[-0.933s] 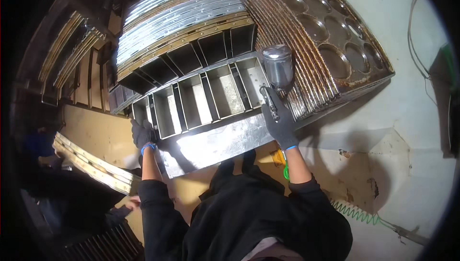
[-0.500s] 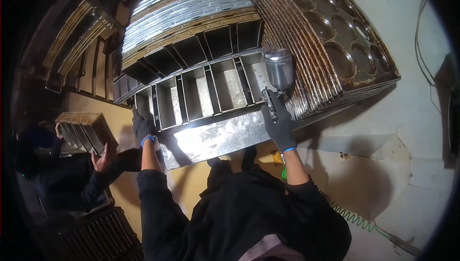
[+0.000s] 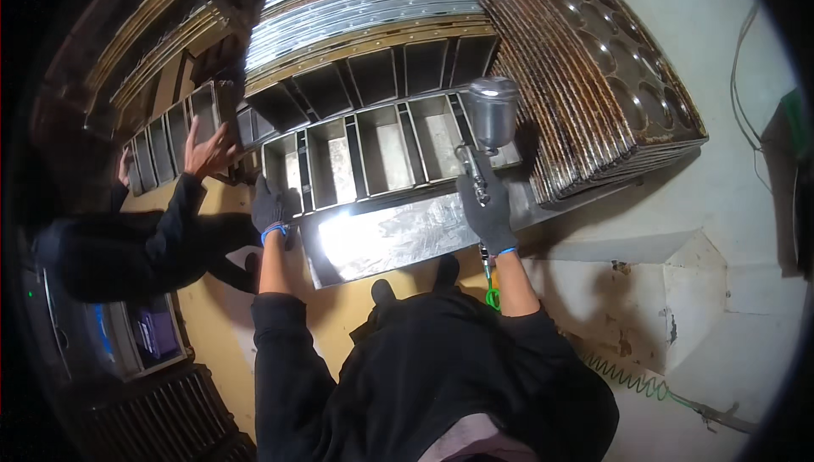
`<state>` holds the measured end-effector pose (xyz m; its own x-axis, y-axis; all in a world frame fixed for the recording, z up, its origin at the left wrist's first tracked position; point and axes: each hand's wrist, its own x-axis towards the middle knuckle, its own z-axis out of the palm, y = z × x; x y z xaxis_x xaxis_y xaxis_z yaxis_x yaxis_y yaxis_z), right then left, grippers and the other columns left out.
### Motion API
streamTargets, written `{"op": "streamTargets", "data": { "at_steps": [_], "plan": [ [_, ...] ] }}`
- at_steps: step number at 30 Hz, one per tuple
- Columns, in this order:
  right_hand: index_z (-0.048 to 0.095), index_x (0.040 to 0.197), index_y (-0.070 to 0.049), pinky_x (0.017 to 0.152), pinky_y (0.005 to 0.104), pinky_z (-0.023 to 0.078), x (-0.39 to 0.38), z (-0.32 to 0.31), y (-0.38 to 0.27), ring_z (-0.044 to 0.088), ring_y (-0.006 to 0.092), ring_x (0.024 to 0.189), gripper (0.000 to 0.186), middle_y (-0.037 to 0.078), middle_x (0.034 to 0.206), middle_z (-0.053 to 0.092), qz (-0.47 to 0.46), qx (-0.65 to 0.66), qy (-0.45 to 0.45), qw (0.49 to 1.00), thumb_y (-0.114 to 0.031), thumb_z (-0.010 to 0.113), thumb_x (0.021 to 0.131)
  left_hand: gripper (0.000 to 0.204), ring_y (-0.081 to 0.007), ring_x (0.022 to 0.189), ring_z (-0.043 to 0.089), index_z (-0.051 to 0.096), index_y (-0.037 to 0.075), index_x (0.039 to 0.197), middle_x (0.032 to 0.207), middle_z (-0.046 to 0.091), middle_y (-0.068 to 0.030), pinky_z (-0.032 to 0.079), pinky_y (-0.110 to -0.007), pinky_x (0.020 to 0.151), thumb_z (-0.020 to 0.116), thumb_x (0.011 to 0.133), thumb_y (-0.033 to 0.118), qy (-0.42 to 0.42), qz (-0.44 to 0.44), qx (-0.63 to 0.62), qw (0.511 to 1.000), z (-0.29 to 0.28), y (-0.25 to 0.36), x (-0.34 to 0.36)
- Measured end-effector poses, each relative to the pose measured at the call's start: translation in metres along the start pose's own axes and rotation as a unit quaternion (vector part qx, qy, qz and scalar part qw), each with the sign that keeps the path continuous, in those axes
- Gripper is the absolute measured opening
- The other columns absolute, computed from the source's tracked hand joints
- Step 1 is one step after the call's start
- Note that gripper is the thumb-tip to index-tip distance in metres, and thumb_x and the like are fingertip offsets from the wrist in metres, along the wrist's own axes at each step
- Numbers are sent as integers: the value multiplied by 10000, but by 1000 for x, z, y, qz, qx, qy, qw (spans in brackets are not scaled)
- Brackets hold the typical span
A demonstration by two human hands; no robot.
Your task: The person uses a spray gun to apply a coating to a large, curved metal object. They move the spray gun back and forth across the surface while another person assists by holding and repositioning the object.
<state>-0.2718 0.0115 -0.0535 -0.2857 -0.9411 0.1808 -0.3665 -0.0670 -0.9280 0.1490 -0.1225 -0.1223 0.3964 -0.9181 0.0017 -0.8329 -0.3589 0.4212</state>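
Note:
A strapped loaf pan set [image 3: 386,150], grey metal with a row of open compartments, lies on a shiny metal table [image 3: 398,237]. My left hand [image 3: 270,205], in a dark glove, grips its left end. In my gloved right hand [image 3: 490,218] is a spray gun [image 3: 471,172] with a metal cup [image 3: 493,114] on top, held over the pan set's right end. The gun and cup hide part of the end compartment. A green hose [image 3: 493,296] hangs below my right wrist.
Stacked loaf pan sets [image 3: 373,13] stand behind. Rusty trays with round hollows [image 3: 632,64] are piled at right. At left, a co-worker's hand [image 3: 208,153] touches another loaf pan set [image 3: 170,136]. A coiled green hose [image 3: 623,373] runs at lower right.
The co-worker has moved the other loaf pan set from the lower left up and away, beside the table. My view has shifted slightly; both my hands keep their holds.

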Motion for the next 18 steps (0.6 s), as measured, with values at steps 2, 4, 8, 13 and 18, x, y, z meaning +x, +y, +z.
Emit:
{"op": "streamTargets", "data": {
  "at_steps": [2, 4, 8, 13, 18],
  "plan": [
    [478, 1455, -85, 823, 307, 525, -7, 3, 1, 696, 190, 1008, 529, 150, 1236, 683, 14, 28, -4, 1000, -148, 608, 946, 488, -460, 987, 651, 504, 182, 1398, 1081, 685, -248, 500, -543, 828, 427, 991, 440, 51, 47, 12, 998, -2, -8, -4],
    [477, 1456, -78, 807, 301, 525, -16, 14, 0, 695, 169, 989, 520, 137, 1226, 691, 45, 33, -10, 998, -132, 599, 953, 481, -465, 973, 653, 507, 173, 1384, 1067, 685, -252, 502, -548, 810, 446, 983, 432, 24, 14, 19, 999, -8, -12, -3],
    [483, 1447, -67, 756, 307, 528, -28, 28, -18, 692, 140, 918, 507, 119, 1198, 705, 110, 52, -22, 992, -119, 596, 956, 471, -464, 934, 657, 505, 159, 1357, 1004, 696, -242, 509, -541, 785, 511, 951, 397, 14, 39, -9, 999, -12, 0, -21],
    [532, 1419, -89, 586, 253, 454, -22, 78, -50, 552, 69, 678, 505, 15, 890, 625, 7, 73, -7, 997, -118, 632, 924, 449, -475, 910, 647, 518, 134, 1325, 979, 695, -235, 498, -558, 757, 474, 970, 405, 44, 92, -52, 993, -10, -6, -28],
    [555, 1402, -101, 567, 240, 433, -17, 105, -54, 500, 45, 653, 486, -20, 826, 606, -9, 61, -23, 998, -107, 630, 921, 363, -411, 874, 669, 577, 97, 1240, 967, 665, -232, 526, -499, 746, 515, 944, 298, 79, 180, 3, 981, -1, -23, -19]
  ]
}}
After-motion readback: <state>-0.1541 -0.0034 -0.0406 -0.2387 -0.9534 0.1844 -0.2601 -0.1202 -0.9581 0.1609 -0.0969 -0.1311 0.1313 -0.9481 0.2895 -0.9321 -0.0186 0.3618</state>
